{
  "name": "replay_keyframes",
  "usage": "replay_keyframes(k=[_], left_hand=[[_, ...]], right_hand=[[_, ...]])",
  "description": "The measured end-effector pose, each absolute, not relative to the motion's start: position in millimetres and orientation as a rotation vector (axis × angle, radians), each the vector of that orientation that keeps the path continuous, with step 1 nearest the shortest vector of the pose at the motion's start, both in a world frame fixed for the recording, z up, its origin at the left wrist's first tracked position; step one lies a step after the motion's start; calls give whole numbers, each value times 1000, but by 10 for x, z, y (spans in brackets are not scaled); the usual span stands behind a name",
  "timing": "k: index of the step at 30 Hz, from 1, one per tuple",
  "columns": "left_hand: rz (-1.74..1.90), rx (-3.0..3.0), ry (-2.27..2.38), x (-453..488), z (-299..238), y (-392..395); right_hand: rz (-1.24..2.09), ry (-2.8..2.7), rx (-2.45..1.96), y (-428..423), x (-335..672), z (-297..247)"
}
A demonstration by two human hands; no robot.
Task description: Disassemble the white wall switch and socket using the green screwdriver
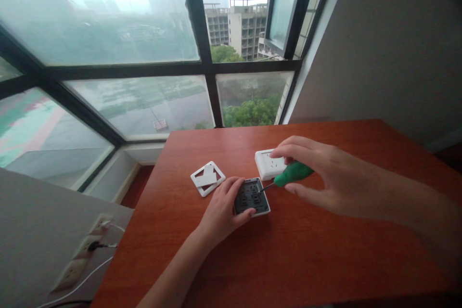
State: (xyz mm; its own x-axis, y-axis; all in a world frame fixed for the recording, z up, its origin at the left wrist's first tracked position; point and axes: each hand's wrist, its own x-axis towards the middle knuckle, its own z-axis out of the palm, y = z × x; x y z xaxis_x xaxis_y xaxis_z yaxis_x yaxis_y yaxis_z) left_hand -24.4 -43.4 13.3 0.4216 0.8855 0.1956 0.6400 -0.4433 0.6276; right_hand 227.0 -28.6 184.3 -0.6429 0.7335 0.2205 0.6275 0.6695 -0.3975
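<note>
My left hand (226,209) is closed around the left side of a wall switch (261,208) with a white rim and an exposed dark grey inside, resting on the table. A screwdriver (296,173) with a green handle is in my right hand (327,173), its handle between thumb and fingers. The thin metal shaft slants down to the left, and its tip meets the grey inside of the switch. Just behind, partly covered by my right fingers, lies a white wall socket (266,167). Left of the switch, a white cover frame (198,188) has a white rectangular plate (206,177) lying across it.
The reddish-brown wooden table (310,260) reaches close to the dark-framed window (212,96). A pale wall (382,48) rises on the right. At lower left, wall outlets (71,273) have a black plug (94,246) and cables.
</note>
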Motion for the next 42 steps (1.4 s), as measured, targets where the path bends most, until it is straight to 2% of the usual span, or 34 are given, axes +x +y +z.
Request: replay_keyframes(k=[5, 12, 18, 24, 28, 36, 42], left_hand=[[679, 2226, 1280, -250, 139, -419], [691, 2231, 1259, -250, 145, -414], [690, 2231, 1276, -249, 141, -424], [711, 2240, 1279, -254, 147, -429], [706, 2223, 1286, -268, 162, -431], [643, 2379, 1318, -211, 483, -314], [185, 2738, 1166, 98, 803, -143]], right_hand=[[211, -2474, -1201, -208, 2186, 1764], [389, -2572, -966, -177, 2042, 1904], [162, -2562, -1147, -129, 1962, 1881], [355, -2640, -978, -154, 2024, 1954], [427, -2502, -996, -167, 2215, 1977], [509, -1967, -1351, -222, 2732, 1399], [619, -1779, -1424, -340, 2865, 1011]])
